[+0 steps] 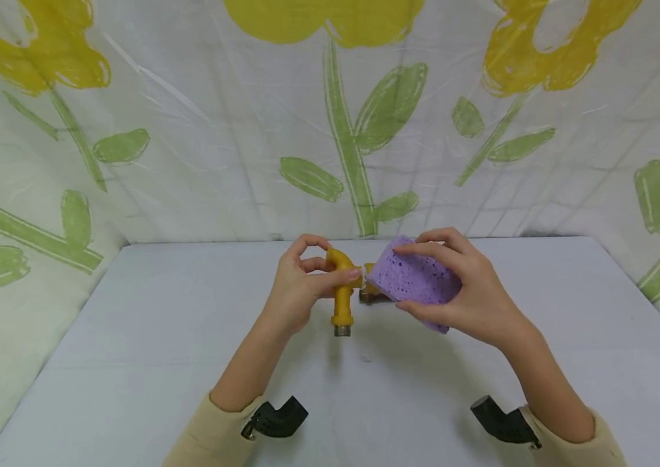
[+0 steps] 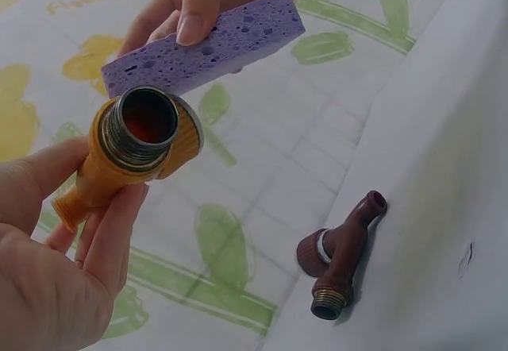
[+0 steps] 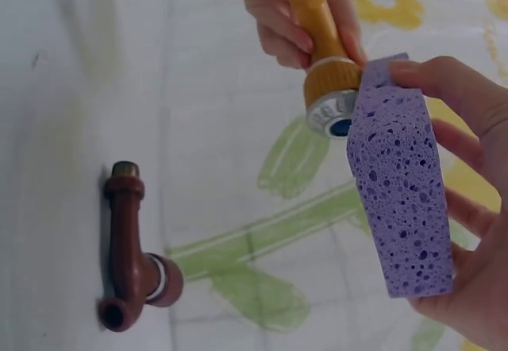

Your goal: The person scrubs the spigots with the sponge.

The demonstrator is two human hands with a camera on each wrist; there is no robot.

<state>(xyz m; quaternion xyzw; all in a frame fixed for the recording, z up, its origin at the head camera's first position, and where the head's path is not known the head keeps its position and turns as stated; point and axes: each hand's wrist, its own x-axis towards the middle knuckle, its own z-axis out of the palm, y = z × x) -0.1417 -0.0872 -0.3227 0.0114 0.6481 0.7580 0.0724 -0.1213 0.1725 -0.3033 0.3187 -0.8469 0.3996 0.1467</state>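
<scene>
My left hand (image 1: pixel 297 292) grips a yellow plastic tap (image 1: pixel 341 306) above the table, its threaded metal end pointing down in the head view. A porous purple sponge (image 1: pixel 408 275) is pinched between the thumb and fingers of my right hand (image 1: pixel 478 295). One end of that sponge (image 3: pixel 401 192) meets the tap's ribbed knob (image 3: pixel 333 82), as the right wrist view shows. In the left wrist view the threaded opening of the yellow tap (image 2: pixel 99 156) faces the camera. Behind the hands, a dark red-brown tap (image 2: pixel 345 252) lies on the table, mostly hidden in the head view.
The white-covered table (image 1: pixel 148 344) runs back to a pale sheet (image 1: pixel 207 162) painted with yellow flowers and green leaves. Black curved pieces (image 1: pixel 276 418) stick out from both sleeve cuffs. A small mark (image 1: pixel 366 359) shows on the table cover.
</scene>
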